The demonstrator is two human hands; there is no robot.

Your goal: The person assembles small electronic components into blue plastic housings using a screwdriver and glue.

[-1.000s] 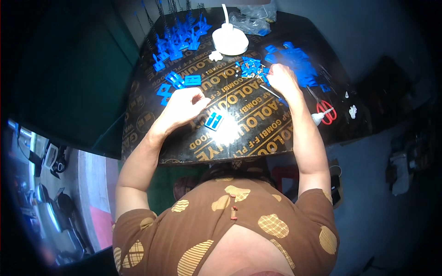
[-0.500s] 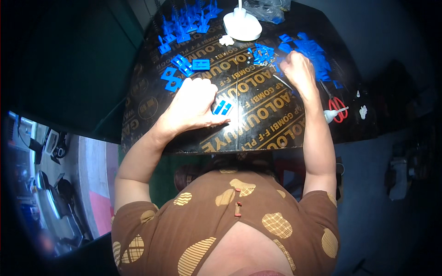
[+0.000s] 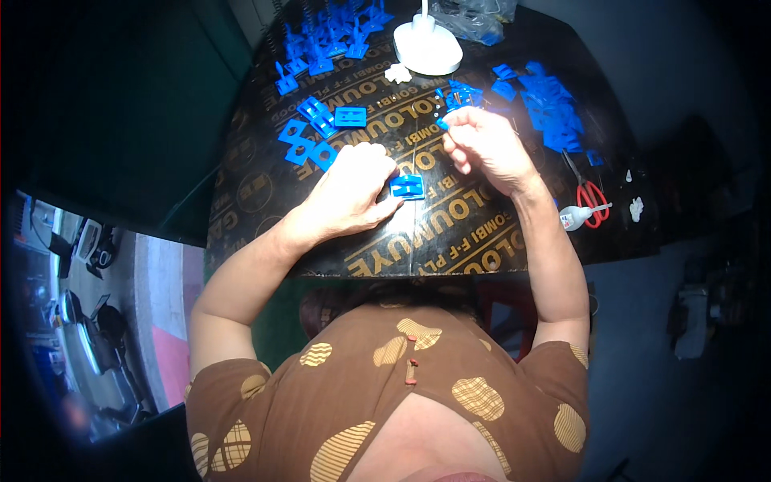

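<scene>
My left hand (image 3: 354, 186) is closed on a small blue square plastic part (image 3: 407, 187) with raised ridges, held low over the dark tabletop. Between thumb and forefinger my right hand (image 3: 489, 148) pinches a tiny blue plastic piece (image 3: 443, 124), mostly covered by the fingertips. Just beyond the right hand lies a small heap of thin blue pieces (image 3: 464, 95). Several blue square plates (image 3: 295, 131) with holes or ridges rest past my left knuckles.
A white lamp base (image 3: 428, 55) stands at the back, white lumps (image 3: 397, 73) before it. Blue plates (image 3: 552, 112) are heaped at right, near red-handled scissors (image 3: 595, 204) and a white squeeze bottle (image 3: 575, 217). Upright blue assemblies (image 3: 325, 48) stand far left; a clear plastic bag (image 3: 474, 24) lies behind.
My right hand has come back from the small heap toward the middle, a tiny blue piece showing in its pinch. My left hand has shifted slightly right and turned the ridged part.
</scene>
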